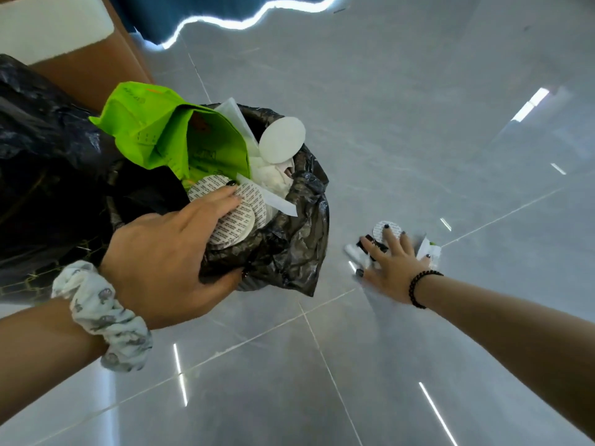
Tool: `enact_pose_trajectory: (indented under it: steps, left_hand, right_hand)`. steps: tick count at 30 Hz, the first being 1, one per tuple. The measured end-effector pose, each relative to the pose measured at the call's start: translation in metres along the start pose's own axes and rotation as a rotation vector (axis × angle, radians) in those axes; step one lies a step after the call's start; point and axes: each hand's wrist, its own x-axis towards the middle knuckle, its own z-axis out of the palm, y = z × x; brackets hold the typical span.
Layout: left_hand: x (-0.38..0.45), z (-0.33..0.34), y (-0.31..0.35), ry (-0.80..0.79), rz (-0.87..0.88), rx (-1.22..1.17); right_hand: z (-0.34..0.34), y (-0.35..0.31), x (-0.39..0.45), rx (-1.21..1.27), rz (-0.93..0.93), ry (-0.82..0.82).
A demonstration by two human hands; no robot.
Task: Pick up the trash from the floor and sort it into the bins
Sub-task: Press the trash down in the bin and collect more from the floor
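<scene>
A bin lined with a black bag [299,239] stands on the floor, stuffed with a bright green paper bag [161,133], white tissue and round white discs [281,140]. My left hand [170,252] grips the bin's near rim, fingers pressing on printed round discs [240,220] inside. My right hand [391,262] reaches down to the floor with fingers spread over a small pile of trash: a printed round disc [386,228], a white and black piece [357,249] and a crumpled wrapper [429,249]. That hand is blurred; it closes on nothing.
A second, larger black bag [42,149] sits at the left. A brown cardboard box [93,72] with white foam stands behind it. Glossy grey tiles [418,123] stretch to the right and front.
</scene>
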Motion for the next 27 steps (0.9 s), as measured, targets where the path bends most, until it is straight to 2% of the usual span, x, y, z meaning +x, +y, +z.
enact_pose_trajectory:
  steps: [4, 8, 12, 18, 22, 27]
  left_hand:
    - [0.001, 0.004, 0.000, -0.014, -0.015, -0.010]
    - [0.002, 0.003, 0.005, -0.045, -0.013, 0.002]
    - [0.002, 0.001, 0.003, -0.077, 0.019, 0.011]
    - [-0.013, -0.007, 0.008, -0.107, 0.129, -0.040]
    - [-0.039, -0.012, 0.016, -0.175, 0.217, -0.090]
    - [-0.064, -0.024, 0.029, -0.227, 0.319, -0.134]
  right_hand:
    - [0.023, 0.020, -0.049, -0.190, -0.135, -0.085]
    - [0.042, 0.037, -0.076, -0.221, -0.161, -0.034]
    - [0.055, 0.033, -0.087, -0.155, -0.169, 0.016]
    - [0.070, 0.022, -0.114, -0.050, -0.288, -0.016]
    - [0.077, 0.013, -0.135, -0.026, -0.300, -0.093]
    - [0.048, 0.007, -0.167, -0.009, -0.336, -0.227]
